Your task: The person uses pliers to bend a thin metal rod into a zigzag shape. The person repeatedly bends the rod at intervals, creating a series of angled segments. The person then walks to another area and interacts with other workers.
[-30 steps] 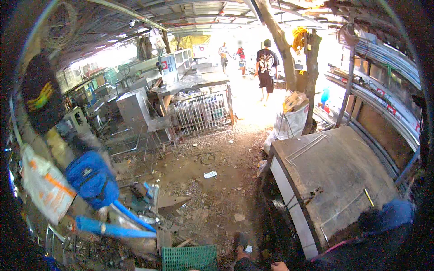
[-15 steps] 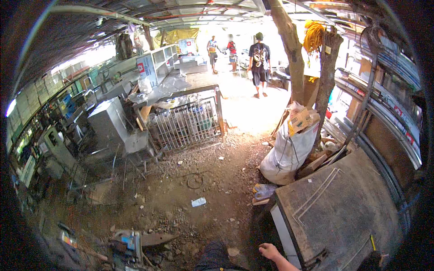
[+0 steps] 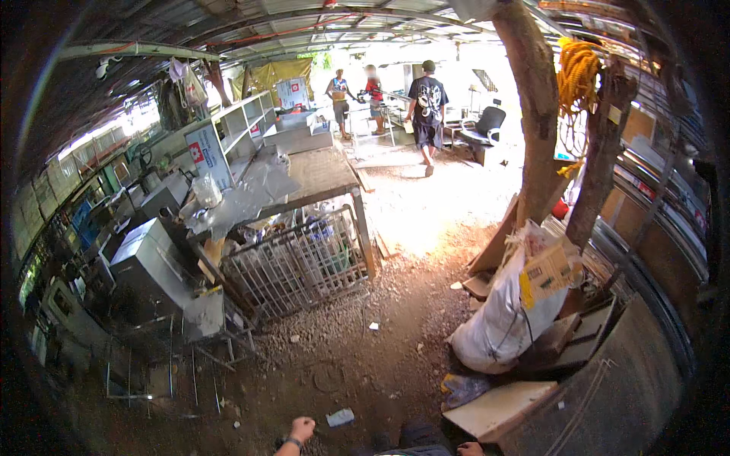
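Low in the view, my left hand [image 3: 302,430] hangs over the dirt floor with its fingers curled in and nothing seen in them. A dark band circles that wrist. A pale flat scrap [image 3: 340,417] lies on the ground just beside it. My right hand [image 3: 470,450] barely shows at the lower edge, near a tan board [image 3: 498,410], and its fingers are mostly cut off. A dark-topped sheet-like table [image 3: 620,387] stands to its right.
A stuffed white sack [image 3: 494,338] with a cardboard piece [image 3: 550,272] leans by a tree trunk [image 3: 531,114] on the right. At left stand a workbench [image 3: 319,173] with a metal grille [image 3: 296,266] and a grey cabinet [image 3: 152,262]. Three people [image 3: 426,110] are farther ahead.
The bench, sack and people appear closer and larger now. My left hand has come into view, and my right hand has dropped to the lower edge. The person in black has taken a step.
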A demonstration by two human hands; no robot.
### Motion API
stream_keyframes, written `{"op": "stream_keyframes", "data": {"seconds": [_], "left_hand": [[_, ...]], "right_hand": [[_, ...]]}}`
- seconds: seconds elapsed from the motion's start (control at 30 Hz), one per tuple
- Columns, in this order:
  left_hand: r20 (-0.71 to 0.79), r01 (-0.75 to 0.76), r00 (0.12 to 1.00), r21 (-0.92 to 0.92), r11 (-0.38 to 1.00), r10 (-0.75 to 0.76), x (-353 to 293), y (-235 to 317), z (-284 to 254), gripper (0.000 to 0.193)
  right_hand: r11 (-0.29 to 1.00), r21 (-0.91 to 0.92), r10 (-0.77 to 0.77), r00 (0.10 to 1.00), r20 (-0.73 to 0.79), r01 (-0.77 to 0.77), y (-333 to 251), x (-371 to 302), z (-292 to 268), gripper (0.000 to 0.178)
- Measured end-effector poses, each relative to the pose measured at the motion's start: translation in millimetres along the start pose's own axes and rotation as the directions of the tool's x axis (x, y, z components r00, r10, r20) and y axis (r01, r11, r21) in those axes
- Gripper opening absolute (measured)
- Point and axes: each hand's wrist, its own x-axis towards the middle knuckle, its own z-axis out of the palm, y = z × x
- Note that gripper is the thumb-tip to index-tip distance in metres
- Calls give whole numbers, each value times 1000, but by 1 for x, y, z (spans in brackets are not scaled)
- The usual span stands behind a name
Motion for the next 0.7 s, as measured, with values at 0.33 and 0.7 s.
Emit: {"op": "stream_keyframes", "data": {"seconds": [0.33, 0.7], "left_hand": [[159, -417, 889, -106, 902, 430, 250, 409, 93, 35], [208, -196, 964, 120, 973, 169, 366, 431, 169, 27]], "right_hand": [[995, -6, 95, 995, -33, -96, -230, 257, -46, 22], [805, -557, -390, 890, -235, 206, -541, 643, -264, 26]]}}
